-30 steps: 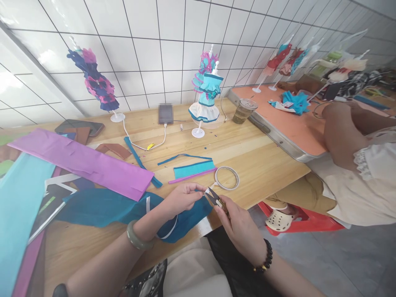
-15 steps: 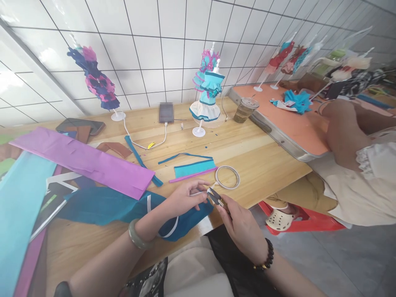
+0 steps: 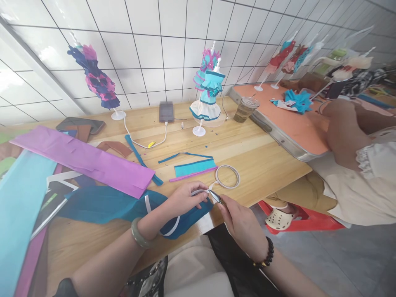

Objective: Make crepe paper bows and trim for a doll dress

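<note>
My left hand (image 3: 185, 198) pinches the end of a narrow white tape strip (image 3: 200, 191), which leads to the tape roll (image 3: 237, 176) lying on the table. In my right hand (image 3: 243, 220) is a pair of small thread snips (image 3: 215, 196), their blades together at the tape just beyond my left fingertips. Under my left forearm lies a dark teal cloth (image 3: 105, 204) with white strips on it. A light turquoise piece with a dark teal edge (image 3: 194, 168) and a thin purple strip (image 3: 182, 177) lie just beyond my hands.
Purple cloth (image 3: 89, 163) and pale blue cloth (image 3: 27, 206) cover the left. Small dressed stands (image 3: 199, 131) and a drink cup (image 3: 246, 110) stand toward the tiled wall. A phone (image 3: 98, 126) and a cabled device (image 3: 166, 112) lie there. Another person sits right, by an orange-topped table (image 3: 297, 132).
The snips' blades were apart and have come together at the tape. My left fingers have shifted slightly; the things on the table stay where they were.
</note>
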`<action>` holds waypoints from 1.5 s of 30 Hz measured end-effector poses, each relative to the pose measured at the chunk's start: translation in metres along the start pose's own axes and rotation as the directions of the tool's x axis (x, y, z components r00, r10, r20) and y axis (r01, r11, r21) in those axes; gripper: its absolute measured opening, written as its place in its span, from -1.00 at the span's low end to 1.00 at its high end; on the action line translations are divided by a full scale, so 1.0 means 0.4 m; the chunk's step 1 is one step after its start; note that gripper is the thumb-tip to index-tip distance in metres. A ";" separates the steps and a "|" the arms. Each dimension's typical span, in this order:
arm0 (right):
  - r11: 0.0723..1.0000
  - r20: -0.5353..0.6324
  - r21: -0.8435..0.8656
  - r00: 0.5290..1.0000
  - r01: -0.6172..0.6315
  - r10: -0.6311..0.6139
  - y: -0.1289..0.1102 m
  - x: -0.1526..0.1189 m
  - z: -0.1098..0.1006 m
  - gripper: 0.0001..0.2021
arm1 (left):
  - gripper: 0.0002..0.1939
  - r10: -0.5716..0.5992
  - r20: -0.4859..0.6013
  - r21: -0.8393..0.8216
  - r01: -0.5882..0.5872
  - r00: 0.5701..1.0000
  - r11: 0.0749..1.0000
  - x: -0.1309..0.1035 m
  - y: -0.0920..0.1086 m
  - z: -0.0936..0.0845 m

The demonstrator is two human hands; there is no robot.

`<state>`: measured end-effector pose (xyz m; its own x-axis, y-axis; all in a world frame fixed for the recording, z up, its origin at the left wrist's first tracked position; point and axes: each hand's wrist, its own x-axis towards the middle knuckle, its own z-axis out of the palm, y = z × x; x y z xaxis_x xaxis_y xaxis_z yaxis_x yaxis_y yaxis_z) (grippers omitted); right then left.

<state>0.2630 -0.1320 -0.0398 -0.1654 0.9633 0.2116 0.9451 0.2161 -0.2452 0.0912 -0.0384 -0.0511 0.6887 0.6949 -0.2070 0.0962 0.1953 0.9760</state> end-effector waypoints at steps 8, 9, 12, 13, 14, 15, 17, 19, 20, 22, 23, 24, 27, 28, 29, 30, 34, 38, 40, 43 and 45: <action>0.962 0.065 0.231 0.989 -0.148 0.136 -0.010 0.010 -0.031 -0.70 | -0.71 -0.031 -0.048 0.049 0.034 0.998 0.998 0.005 -0.005 0.006; 0.951 0.073 0.254 0.984 -0.175 0.161 -0.004 0.016 -0.038 -0.70 | -0.71 -0.032 -0.050 0.044 0.035 0.998 0.998 0.006 -0.006 0.006; 0.940 0.040 0.201 0.961 -0.274 0.272 0.049 0.046 -0.053 -0.66 | -0.73 -0.033 -0.049 0.014 0.033 0.998 0.999 0.008 -0.014 0.005; 0.937 0.023 0.146 0.948 -0.317 0.317 0.079 0.060 -0.055 -0.63 | -0.72 -0.032 -0.045 0.005 0.033 0.998 0.999 0.008 -0.017 0.004; 0.933 -0.013 0.080 0.935 -0.352 0.354 0.114 0.075 -0.055 -0.61 | -0.71 -0.030 -0.040 -0.004 0.030 0.999 1.000 0.008 -0.019 0.004; 0.925 -0.044 0.011 0.924 -0.379 0.379 0.152 0.091 -0.053 -0.59 | -0.70 -0.028 -0.038 -0.011 0.027 0.999 1.000 0.008 -0.019 0.003; 0.902 -0.106 -0.122 0.909 -0.415 0.404 0.230 0.120 -0.045 -0.59 | -0.66 -0.025 -0.036 -0.026 0.024 0.999 0.999 0.006 -0.015 0.000; 0.862 -0.130 -0.248 0.897 -0.442 0.422 0.296 0.141 -0.030 -0.58 | -0.63 -0.022 -0.037 -0.054 0.020 0.999 0.998 0.005 -0.008 -0.002; 0.842 -0.133 -0.296 0.893 -0.451 0.431 0.323 0.148 -0.021 -0.59 | -0.61 -0.024 -0.041 -0.068 0.022 0.999 0.997 0.004 -0.003 -0.004; 0.829 -0.128 -0.359 0.903 -0.429 0.411 0.360 0.154 -0.002 -0.61 | -0.58 -0.037 -0.053 -0.105 0.031 0.998 0.994 0.005 0.002 -0.008; 0.828 -0.133 -0.382 0.911 -0.410 0.390 0.372 0.153 0.006 -0.62 | -0.58 -0.044 -0.059 -0.124 0.036 0.997 0.992 0.005 0.003 -0.010; 0.828 -0.141 -0.404 0.921 -0.388 0.363 0.380 0.151 0.013 -0.62 | -0.59 -0.047 -0.063 -0.140 0.038 0.997 0.989 0.006 0.003 -0.012; 0.810 -0.218 -0.456 0.929 -0.368 0.300 0.381 0.140 0.020 -0.61 | -0.65 -0.041 -0.067 -0.170 0.029 0.997 0.985 0.009 -0.001 -0.017; 0.812 -0.251 -0.454 0.927 -0.366 0.277 0.374 0.136 0.019 -0.61 | -0.66 -0.042 -0.065 -0.170 0.030 0.997 0.985 0.010 -0.001 -0.017; 0.830 -0.277 -0.435 0.929 -0.349 0.246 0.361 0.132 0.016 -0.61 | -0.66 -0.048 -0.059 -0.173 0.037 0.997 0.984 0.010 0.000 -0.018; 0.862 -0.297 -0.396 0.932 -0.317 0.206 0.344 0.129 0.012 -0.62 | -0.65 -0.057 -0.050 -0.177 0.047 0.997 0.983 0.009 0.002 -0.018; 0.997 -0.252 -0.082 0.968 -0.010 -0.011 0.230 0.117 0.005 -0.71 | -0.54 -0.076 -0.029 -0.213 0.068 0.997 0.975 0.004 0.014 -0.018; 0.977 -0.149 0.157 0.981 0.144 -0.121 0.115 0.113 0.024 -0.81 | -0.55 -0.070 -0.001 -0.248 0.067 0.998 0.966 -0.002 0.019 -0.018; 0.967 -0.154 0.212 0.982 0.145 -0.113 0.081 0.115 0.037 -0.81 | -0.57 -0.063 0.014 -0.261 0.064 0.998 0.963 -0.003 0.017 -0.018; 0.954 -0.192 0.265 0.977 0.141 -0.091 0.055 0.120 0.048 -0.84 | -0.58 -0.056 0.048 -0.269 0.067 0.997 0.961 -0.004 0.013 -0.019; 0.945 -0.205 0.292 0.975 0.150 -0.091 0.046 0.123 0.049 -0.88 | -0.59 -0.045 0.077 -0.265 0.064 0.996 0.962 -0.004 0.013 -0.019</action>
<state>0.2667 -0.0777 -0.0526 -0.1899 0.8863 0.4223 0.7856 0.3952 -0.4761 0.0850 -0.0333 -0.0463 0.7371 0.6299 -0.2446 -0.0537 0.4155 0.9080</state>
